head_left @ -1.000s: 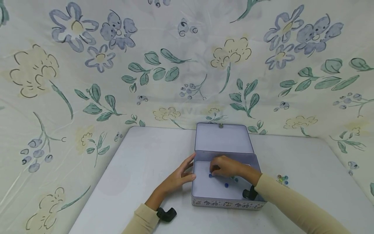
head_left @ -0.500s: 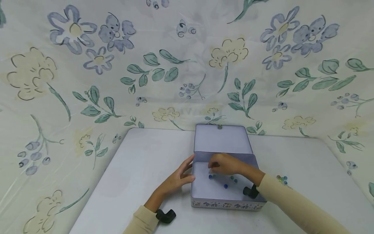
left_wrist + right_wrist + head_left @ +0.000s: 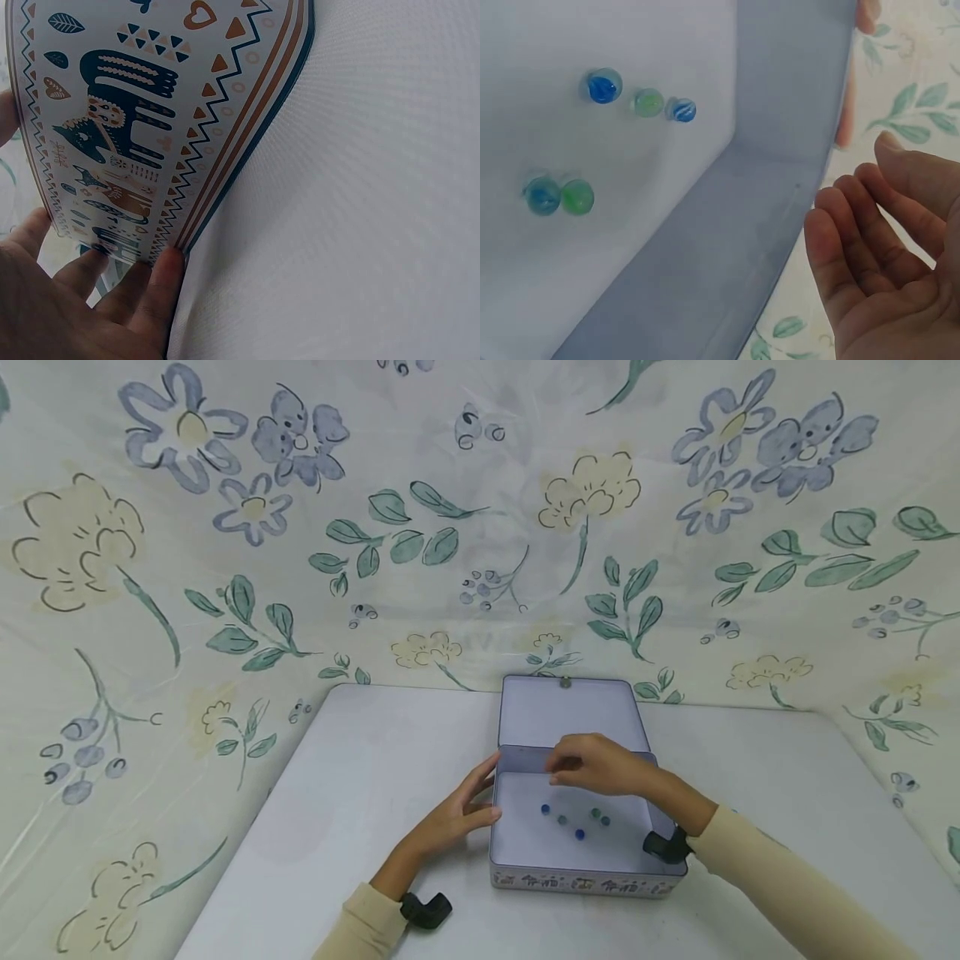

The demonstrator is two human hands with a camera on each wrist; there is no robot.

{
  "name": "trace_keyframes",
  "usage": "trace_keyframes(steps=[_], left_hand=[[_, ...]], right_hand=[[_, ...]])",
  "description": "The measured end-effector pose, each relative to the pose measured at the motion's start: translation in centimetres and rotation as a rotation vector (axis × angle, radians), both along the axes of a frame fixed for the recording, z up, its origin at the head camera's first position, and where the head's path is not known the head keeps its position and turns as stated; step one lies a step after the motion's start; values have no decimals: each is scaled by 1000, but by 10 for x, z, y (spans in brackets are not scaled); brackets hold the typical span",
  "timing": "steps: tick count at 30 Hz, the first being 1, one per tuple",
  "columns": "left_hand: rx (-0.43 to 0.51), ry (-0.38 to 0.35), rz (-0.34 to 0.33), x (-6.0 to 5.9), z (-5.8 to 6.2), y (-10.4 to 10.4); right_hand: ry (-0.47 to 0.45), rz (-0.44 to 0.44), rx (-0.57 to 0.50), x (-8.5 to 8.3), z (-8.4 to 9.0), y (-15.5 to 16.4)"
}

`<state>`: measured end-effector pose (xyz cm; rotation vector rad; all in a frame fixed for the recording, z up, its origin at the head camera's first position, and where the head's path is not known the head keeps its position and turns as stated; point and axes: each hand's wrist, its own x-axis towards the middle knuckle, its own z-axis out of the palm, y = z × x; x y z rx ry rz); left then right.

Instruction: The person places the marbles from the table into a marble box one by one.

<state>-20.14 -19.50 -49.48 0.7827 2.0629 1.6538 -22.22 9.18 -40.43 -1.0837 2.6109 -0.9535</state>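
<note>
A metal box (image 3: 525, 881) with animal patterns on its outer walls stands on the table, its lid (image 3: 573, 714) laid back. Several glass marbles lie apart or in pairs on its floor, among them a dark blue marble (image 3: 580, 835) and a green marble (image 3: 577, 196). Above the back of the box hovers my right hand (image 3: 600, 766), fingers loosely bent and holding nothing; the right wrist view shows its bare palm (image 3: 885, 315). My left hand (image 3: 450, 822) touches the box's left wall with extended fingers and thumb, as the left wrist view (image 3: 90, 300) also shows.
The white table (image 3: 360, 760) reaches to a floral cloth (image 3: 480, 585) hanging behind and at the sides. Black wrist cameras sit on both wrists, the right camera (image 3: 666, 846) over the box's right wall. The right sleeve (image 3: 780, 881) covers part of the table's right side.
My right hand has risen off the marbles and shifted right. A marble by its fingertips now lies uncovered on the box floor. The sleeve now hides the loose marbles right of the box.
</note>
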Motion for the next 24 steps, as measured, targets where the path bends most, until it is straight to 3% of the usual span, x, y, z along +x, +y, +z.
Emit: trace_keyframes(steps=[7,16,24], left_hand=[[-7,11,1,-1,1,0],[-23,24,8,-6,1,-2],[-26,25,-13,-11,2,-2]], right_hand=[[-20,-39,-32,9,11,23],[55,-157,-27,18,27,58],[55,-269,-33,24,27,91]])
